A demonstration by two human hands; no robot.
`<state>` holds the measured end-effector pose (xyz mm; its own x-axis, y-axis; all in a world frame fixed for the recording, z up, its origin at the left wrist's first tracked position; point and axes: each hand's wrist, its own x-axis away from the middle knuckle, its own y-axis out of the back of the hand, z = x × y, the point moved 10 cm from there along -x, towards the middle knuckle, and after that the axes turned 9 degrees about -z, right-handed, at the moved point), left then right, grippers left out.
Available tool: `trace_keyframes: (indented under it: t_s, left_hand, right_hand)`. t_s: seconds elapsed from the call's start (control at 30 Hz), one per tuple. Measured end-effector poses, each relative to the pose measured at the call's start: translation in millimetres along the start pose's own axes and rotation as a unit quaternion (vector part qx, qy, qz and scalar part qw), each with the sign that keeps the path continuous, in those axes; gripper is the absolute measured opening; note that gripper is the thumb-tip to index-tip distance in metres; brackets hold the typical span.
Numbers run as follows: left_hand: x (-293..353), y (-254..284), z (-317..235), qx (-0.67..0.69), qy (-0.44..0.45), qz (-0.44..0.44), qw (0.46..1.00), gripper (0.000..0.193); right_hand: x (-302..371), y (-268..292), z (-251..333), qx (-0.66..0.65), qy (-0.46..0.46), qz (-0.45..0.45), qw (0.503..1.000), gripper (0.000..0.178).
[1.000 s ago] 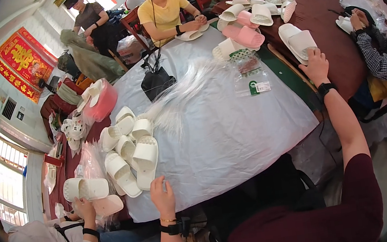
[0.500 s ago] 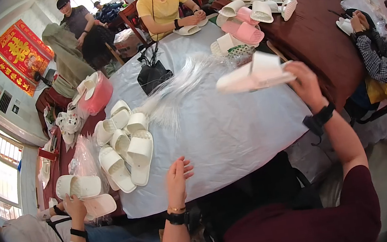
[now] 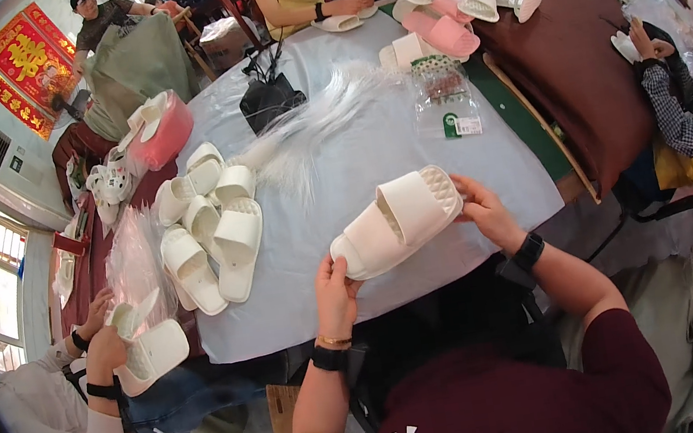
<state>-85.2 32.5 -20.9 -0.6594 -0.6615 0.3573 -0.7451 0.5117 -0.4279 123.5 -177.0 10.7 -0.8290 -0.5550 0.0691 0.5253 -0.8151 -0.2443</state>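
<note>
A white slide slipper (image 3: pixel 395 214) is held tilted above the near edge of the table between my two hands. My left hand (image 3: pixel 337 293) pinches its left end with thumb and fingers. My right hand (image 3: pixel 490 214) grips the other end, where the textured footbed shows past the wide strap. Part of the slipper's underside and some of my fingertips are hidden. To the left, several white slippers (image 3: pixel 211 227) lie in a cluster on the pale table cover (image 3: pixel 339 164).
A clear packet (image 3: pixel 445 101) lies beyond my right hand. A black bag (image 3: pixel 270 101) and white strands (image 3: pixel 325 126) lie farther back. Pink slippers (image 3: pixel 440 33) lie among white ones at the far right. At left, a co-worker's hands (image 3: pixel 106 343) hold white slippers; other people sit around the tables.
My right hand has brought the slipper nearer and leftward from over the table's right side. My left hand, empty before, now grips its left end. The clear packet has come into sight.
</note>
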Motion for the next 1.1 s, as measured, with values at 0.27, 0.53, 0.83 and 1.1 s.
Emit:
trace_keyframes:
  t_s: [0.27,0.53,0.83,1.1]
  left_hand:
    - [11.2,2.9,-5.4,-0.011,-0.014,-0.021,1.000,0.034]
    - [14.3,-1.1,-16.0,0.028,-0.050,-0.055,0.997,0.029]
    - [-0.2,48.3,-65.6,-0.078,-0.187,-0.125,0.971,0.025]
    - [-56.8,-14.4,-84.3,-0.285,-0.176,-0.033,0.942,0.031]
  right_hand:
    - [-3.6,9.5,-8.6,0.171,0.040,-0.066,0.982,0.037]
    - [-11.8,19.5,-35.3,0.076,-0.058,-0.054,0.994,0.018]
    - [-22.5,83.0,8.1,0.039,-0.008,-0.177,0.983,0.020]
    - [-84.9,34.3,58.2,0.317,0.153,-0.042,0.935,0.028]
